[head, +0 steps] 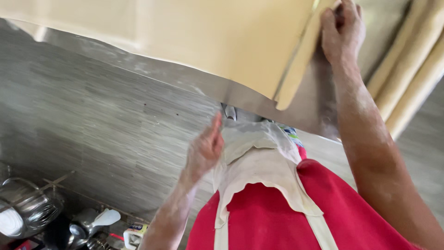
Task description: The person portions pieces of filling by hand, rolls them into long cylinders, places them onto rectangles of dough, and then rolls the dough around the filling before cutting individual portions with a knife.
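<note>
A: What is seen at the lower left of the frame?

B: Shiny metal vessels are seen there, with a white-handled utensil beside them and a small carton just to its right. A grey streaked floor fills the left and middle of the frame.

A: And at the centre?

B: The left hand is raised in the middle of the frame, its grip spread, fingers straight and together, nothing held. It is placed just beside a cream apron, worn over a red shirt at the lower centre. Whether the apron is touched cannot be told.

A: What is shown across the top?

B: A broad sheet of pale yellow dough is spread over a steel table, from the upper left to the upper centre. Its right edge is folded up into a flap.

A: And the right hand?

B: The right hand is seen at the upper right, its grip curled and pressed down onto the folded dough edge. More folds of dough are hung down at the far right.
</note>
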